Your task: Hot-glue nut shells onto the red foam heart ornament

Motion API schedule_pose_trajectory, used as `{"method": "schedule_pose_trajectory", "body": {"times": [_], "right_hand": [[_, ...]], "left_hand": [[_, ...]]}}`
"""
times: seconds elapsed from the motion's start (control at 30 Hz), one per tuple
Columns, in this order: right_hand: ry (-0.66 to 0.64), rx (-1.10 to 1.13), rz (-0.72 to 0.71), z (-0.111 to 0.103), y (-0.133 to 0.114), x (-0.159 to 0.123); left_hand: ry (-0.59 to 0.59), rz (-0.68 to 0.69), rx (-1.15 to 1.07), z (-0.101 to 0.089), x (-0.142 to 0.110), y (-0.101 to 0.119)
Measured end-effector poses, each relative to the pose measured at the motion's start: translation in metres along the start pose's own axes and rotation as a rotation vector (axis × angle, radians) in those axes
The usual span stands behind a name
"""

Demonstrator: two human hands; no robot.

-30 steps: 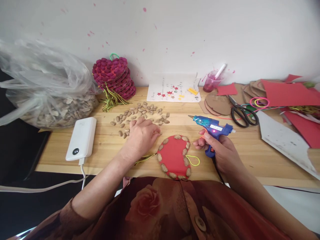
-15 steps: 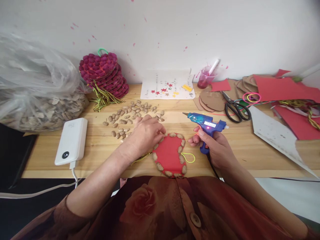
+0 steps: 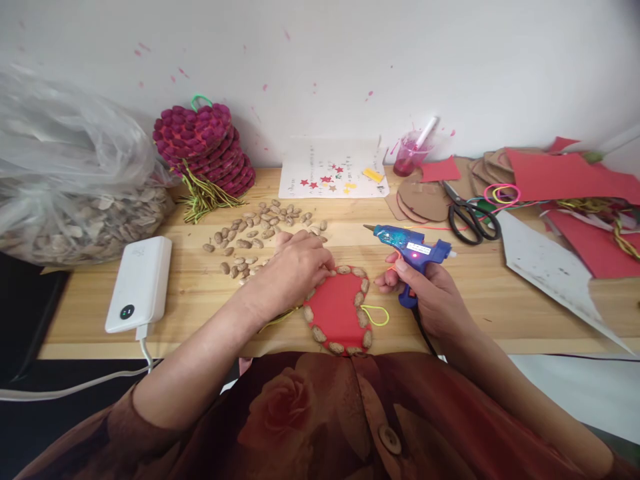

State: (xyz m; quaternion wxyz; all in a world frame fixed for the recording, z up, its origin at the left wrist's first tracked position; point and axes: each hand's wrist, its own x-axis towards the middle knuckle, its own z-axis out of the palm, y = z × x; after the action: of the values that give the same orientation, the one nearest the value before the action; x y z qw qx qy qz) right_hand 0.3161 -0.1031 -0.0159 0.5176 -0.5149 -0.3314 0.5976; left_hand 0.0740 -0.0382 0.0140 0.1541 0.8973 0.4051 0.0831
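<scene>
A red heart-shaped card [image 3: 336,303] lies on the wooden table with unshelled peanuts set along its rim and a yellow cord loop [image 3: 379,315] at its notch. My left hand [image 3: 300,267] bends over the upper left edge, its fingers closed and fingertips on a peanut [image 3: 333,273] there; the palm hides part of the rim. In my right hand [image 3: 430,290] is a blue hot glue gun [image 3: 410,243], its red light on, nozzle pointing left above the table, apart from the heart. Loose peanuts [image 3: 267,223] lie scattered beyond my left hand.
A plastic bag of peanuts [image 3: 85,220] and a white power bank [image 3: 140,283] are at left. Finished purple hearts [image 3: 200,140] lean on the wall. Behind are a paper sheet [image 3: 305,170] and a cup of red liquid [image 3: 413,153]. Scissors [image 3: 470,217] and red card [image 3: 555,173] lie right.
The view has shifted very slightly. My left fingers stay at the heart's edge with only a tiny movement, and the glue gun keeps its place in my right hand.
</scene>
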Motion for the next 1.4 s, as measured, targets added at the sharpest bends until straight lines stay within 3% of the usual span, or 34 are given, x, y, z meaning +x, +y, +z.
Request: {"method": "schedule_pose_trajectory", "body": {"times": [0.33, 0.8, 1.03, 1.4], "right_hand": [[0.011, 0.005, 0.001, 0.003, -0.002, -0.002], [-0.007, -0.024, -0.017, 0.000, 0.001, 0.002], [-0.005, -0.025, -0.002, 0.001, -0.002, 0.003], [-0.041, -0.047, -0.013, 0.000, -0.001, 0.003]], "left_hand": [[0.117, -0.104, 0.025, -0.001, -0.009, -0.002], [0.266, -0.232, -0.072, 0.016, -0.042, -0.001], [0.317, -0.171, -0.029, 0.013, -0.035, 0.011], [0.216, -0.100, 0.076, 0.014, -0.005, 0.027]]}}
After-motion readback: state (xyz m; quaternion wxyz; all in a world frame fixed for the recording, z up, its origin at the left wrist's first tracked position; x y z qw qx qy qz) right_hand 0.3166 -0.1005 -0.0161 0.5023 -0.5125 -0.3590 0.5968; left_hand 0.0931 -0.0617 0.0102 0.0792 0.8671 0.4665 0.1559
